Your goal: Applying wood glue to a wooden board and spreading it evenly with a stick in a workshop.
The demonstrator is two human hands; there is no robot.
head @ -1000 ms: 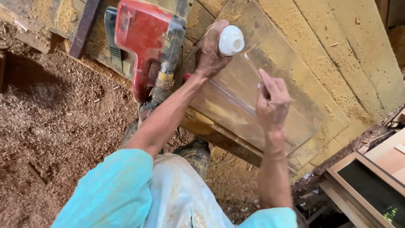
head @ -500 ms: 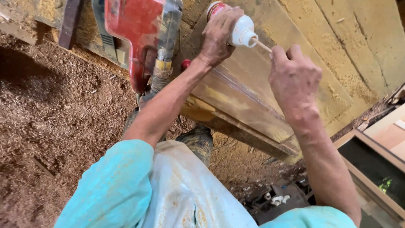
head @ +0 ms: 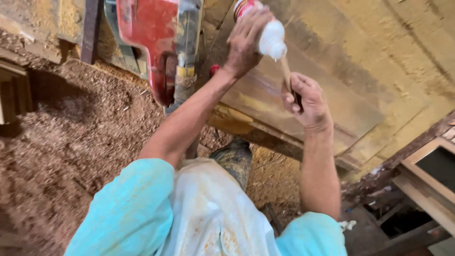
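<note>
Left hand: the left hand [head: 249, 40] is wrapped tight around a white squeeze bottle [head: 268, 35], tipped so its nozzle points down and to the right
Right hand: the right hand [head: 305, 102] is closed around a thin wooden stick [head: 286, 71], which rises from the fist to meet the bottle's nozzle
Bottle and stick: both are held in the air above the desk [head: 360, 61], a worn, yellow-stained wooden top; the stick's tip touches the nozzle
Beside the left forearm: a red machine housing [head: 147, 42] with a grey metal column [head: 187, 52] stands at the desk's edge, just left of the wrist
Below the arms: a pale apron [head: 208, 213] between turquoise sleeves [head: 128, 213], and a dark boot [head: 234, 159] on the floor
Floor: sawdust [head: 61, 142] covers the ground to the left
Lower right: wooden frames [head: 426, 185] lie stacked, well apart from the hands
</note>
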